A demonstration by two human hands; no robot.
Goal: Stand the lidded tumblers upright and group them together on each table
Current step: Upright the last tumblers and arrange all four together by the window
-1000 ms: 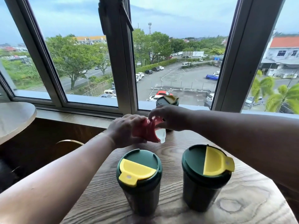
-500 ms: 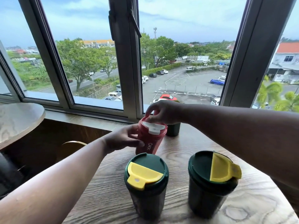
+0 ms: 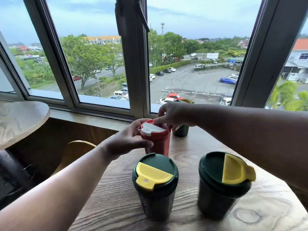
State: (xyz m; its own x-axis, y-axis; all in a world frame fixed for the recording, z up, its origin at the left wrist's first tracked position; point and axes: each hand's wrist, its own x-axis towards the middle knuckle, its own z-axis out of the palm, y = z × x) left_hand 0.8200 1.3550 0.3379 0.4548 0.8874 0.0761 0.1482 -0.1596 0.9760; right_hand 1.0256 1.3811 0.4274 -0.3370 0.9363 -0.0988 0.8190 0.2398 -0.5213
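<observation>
Red tumbler [image 3: 158, 144] upright near table's [image 3: 116, 205] far edge, gripped round its side by left hand [image 3: 128, 142]; right hand [image 3: 173, 114] pinching its lid rim. Two green tumblers [image 3: 155, 185] [image 3: 223, 184] upright toward near edge; a fourth [image 3: 181, 130] behind right hand.

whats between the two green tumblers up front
Head view: only bare wood table lies between the left green tumbler and the right one; they stand apart.

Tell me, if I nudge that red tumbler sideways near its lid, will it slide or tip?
The red tumbler looks tall and narrows toward its base, so a high push probably tips it. On the grained wooden table, a low push likely slides it.
</observation>
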